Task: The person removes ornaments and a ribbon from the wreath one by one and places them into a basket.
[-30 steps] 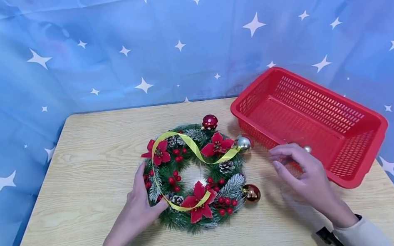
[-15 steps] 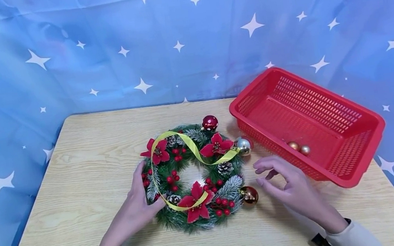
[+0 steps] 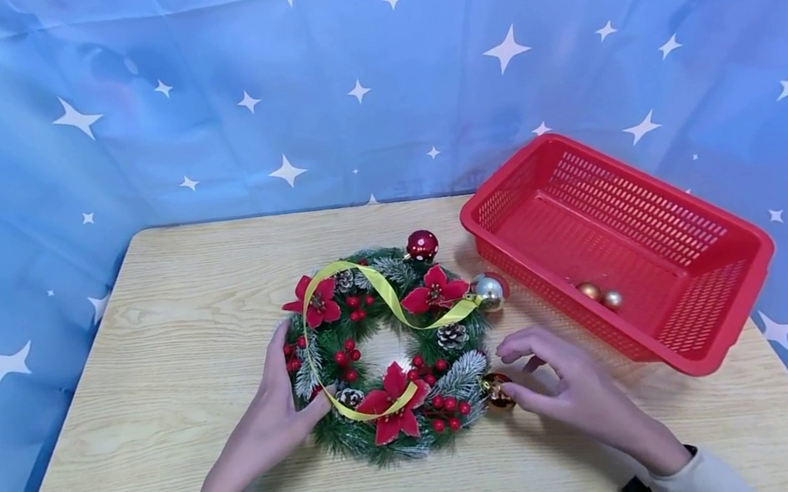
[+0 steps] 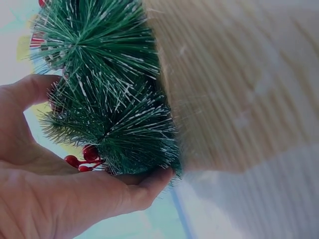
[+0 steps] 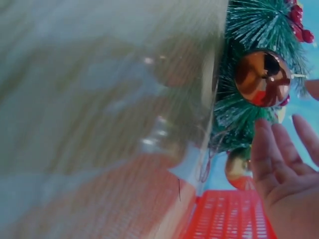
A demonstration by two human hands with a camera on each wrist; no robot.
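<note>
Fingers (image 3: 517, 397) touch gold bauble (image 3: 496, 390) on flat-lying wreath (image 3: 388, 353).

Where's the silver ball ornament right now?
In the head view, the silver ball ornament hangs on the wreath's upper right edge, between the wreath and the red basket, above the right hand.

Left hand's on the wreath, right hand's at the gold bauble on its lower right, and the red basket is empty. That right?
Not quite: the red basket is not empty. The head view shows two small baubles lying in it. The rest stands: left hand on the wreath, right hand at the gold bauble.
</note>
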